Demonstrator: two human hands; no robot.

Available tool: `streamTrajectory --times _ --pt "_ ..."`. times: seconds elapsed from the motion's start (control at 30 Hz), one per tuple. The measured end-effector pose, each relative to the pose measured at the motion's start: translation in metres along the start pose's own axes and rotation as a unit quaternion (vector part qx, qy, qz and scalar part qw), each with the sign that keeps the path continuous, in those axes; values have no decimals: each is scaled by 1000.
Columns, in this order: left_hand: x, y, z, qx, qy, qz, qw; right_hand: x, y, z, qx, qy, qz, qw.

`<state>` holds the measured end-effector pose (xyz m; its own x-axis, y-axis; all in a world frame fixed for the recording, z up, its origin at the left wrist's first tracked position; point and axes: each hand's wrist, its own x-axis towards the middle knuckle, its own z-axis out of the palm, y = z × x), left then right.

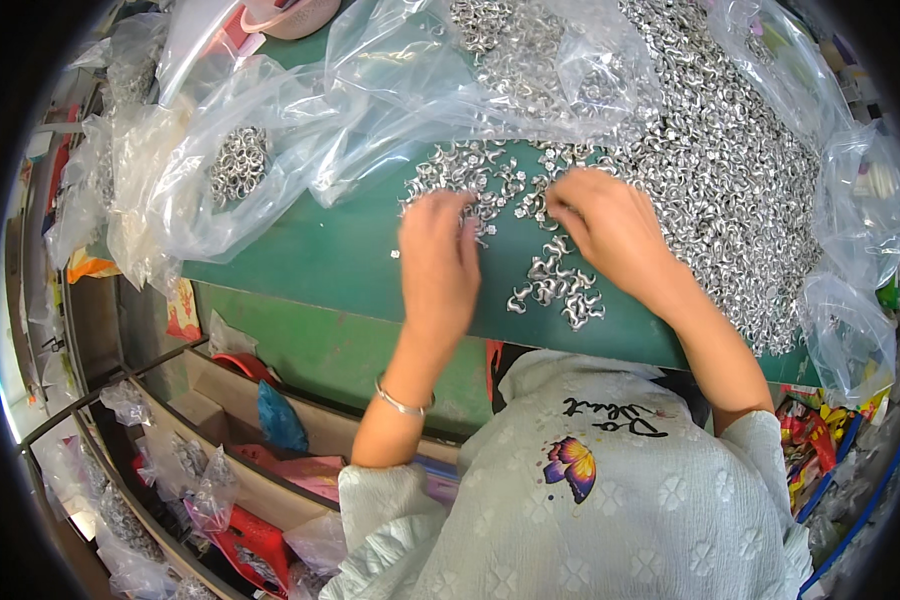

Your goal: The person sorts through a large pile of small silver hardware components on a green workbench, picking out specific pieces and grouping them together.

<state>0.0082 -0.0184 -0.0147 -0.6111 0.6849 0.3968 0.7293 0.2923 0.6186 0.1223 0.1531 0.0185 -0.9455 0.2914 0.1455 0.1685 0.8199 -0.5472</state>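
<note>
Small, shiny, curved metal pieces (548,280) lie in a loose group on the green tabletop (350,270), just below and left of my right hand (610,230). That hand has its fingers and thumb bent together at the edge of more pieces; whatever is between them is hidden. My left hand (436,260) reaches into a scattered cluster of metal pieces (480,170), some with small flower-like ends. Its fingers are curled and a little blurred, and I cannot make out what they hold. A silver bangle (403,402) circles my left wrist.
A large heap of metal pieces (740,190) covers the right side. Clear plastic bags (380,90) spread across the back; another bag at left holds metal rings (239,165). A pink basket (295,18) stands far left. Below the table edge is a divided drawer (310,470) with bags.
</note>
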Motion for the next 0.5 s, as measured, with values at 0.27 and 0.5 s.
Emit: streamTrajectory --times 0.27,0.5 --pt "35 -21 10 82 -15 -21 996 -3 2 -12 22 -123 -3 992" --pt "13 -15 3 66 -9 -42 997 22 22 28 -25 40 -63 997"
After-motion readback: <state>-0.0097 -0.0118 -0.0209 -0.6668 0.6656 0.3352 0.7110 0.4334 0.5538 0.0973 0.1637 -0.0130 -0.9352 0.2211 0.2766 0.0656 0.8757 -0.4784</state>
